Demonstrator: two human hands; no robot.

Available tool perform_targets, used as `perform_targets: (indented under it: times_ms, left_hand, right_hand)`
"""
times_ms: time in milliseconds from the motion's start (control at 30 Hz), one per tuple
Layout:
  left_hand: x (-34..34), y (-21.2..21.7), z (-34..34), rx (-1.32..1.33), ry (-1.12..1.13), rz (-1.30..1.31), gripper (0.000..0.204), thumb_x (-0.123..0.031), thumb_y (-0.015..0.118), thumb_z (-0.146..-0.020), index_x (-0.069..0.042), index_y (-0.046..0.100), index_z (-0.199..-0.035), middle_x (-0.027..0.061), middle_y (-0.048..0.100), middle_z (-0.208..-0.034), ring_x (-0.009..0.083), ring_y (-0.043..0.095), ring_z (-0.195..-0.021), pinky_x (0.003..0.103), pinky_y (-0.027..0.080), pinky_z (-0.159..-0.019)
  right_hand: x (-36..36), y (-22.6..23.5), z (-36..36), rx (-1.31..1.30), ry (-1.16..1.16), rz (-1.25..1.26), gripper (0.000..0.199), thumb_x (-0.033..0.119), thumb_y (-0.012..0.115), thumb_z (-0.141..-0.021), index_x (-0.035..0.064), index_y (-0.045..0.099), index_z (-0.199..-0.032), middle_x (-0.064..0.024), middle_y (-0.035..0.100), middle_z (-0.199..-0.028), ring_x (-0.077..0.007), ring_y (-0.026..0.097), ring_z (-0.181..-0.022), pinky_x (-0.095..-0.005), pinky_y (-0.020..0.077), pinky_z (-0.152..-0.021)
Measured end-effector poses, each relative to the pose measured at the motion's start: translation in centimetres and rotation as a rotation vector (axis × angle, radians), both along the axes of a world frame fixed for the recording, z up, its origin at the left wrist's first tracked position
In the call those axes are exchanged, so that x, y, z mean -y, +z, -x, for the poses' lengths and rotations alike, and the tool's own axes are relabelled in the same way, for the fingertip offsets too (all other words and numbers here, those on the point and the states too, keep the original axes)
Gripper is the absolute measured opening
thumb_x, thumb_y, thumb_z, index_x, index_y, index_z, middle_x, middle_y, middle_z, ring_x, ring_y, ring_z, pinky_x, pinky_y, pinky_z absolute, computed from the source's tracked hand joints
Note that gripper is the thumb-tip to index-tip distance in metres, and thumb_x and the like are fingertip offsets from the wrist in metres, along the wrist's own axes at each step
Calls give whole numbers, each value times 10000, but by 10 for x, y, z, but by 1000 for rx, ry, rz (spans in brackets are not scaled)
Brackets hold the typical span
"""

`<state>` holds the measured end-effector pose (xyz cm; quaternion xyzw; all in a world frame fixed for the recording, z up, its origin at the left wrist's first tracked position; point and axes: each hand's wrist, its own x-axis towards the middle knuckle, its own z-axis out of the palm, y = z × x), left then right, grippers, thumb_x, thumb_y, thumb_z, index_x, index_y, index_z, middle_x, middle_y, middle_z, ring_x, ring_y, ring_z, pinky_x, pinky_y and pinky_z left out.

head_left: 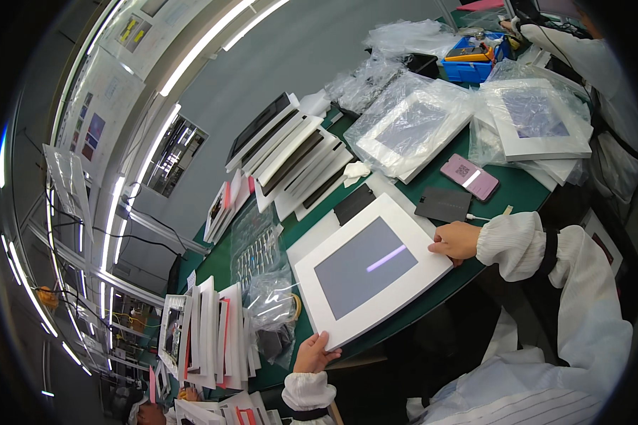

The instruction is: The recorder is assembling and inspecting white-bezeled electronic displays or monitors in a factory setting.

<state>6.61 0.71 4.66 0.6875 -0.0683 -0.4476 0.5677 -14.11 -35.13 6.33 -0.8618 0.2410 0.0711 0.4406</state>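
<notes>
A white-framed flat panel (418, 273) with a grey screen lies tilted before me, a bright light streak reflected on it. My left hand (313, 354) grips its lower left corner, thumb on top of the frame. At the right edge my right hand (456, 241) pinches the frame, its underside fingers hidden. Just beyond the right hand sits a dark grey flat box (443, 204) with a white cable plugged in. Past that lies a pink phone (470, 177). Under the panel's far edge, pale sheets and a black piece (354, 204) show partly.
Plastic-wrapped white frames (411, 131) cover the far right of the green table (507, 180). Rows of upright panels (290, 156) stand at the back, with more white frames (213, 333) at left. A blue bin (468, 69) holds tools. Other people work at far right and lower left.
</notes>
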Motion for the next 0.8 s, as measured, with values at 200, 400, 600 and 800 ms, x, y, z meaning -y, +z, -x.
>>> perform_targets:
  times_ms: [200,400,600,800]
  left_hand:
    - [4,23,30,191,83,95,349,-157,562,-854,74,513,-1110,101,601,-987,157,578,-852,274,472,-721]
    - [53,72,41,331,122,196,334,-119,546,-847,89,500,-1104,110,595,-989,149,575,-834,253,435,-729]
    - [238,94,2,345,-20,293,329,-197,569,-860,73,547,-1047,95,594,-966,142,585,-829,278,495,-726]
    - [368,38,-24,178,-84,325,340,-211,609,-844,46,526,-1050,77,588,-974,157,582,-841,270,487,-764]
  right_hand:
    - [16,-29,10,135,-18,-457,358,278,544,-855,-72,591,-914,-98,604,-701,-141,596,-586,-235,498,-544]
    - [59,21,11,472,-148,-446,328,295,562,-857,-23,578,-938,-53,578,-753,-99,517,-582,-234,436,-511]
    - [214,73,-31,544,-570,-180,280,232,536,-864,-14,588,-989,-53,600,-806,-130,556,-655,-277,449,-577]
    - [334,30,-35,348,-558,473,253,135,562,-764,-5,651,-956,-115,643,-751,-184,602,-682,-304,473,-626]
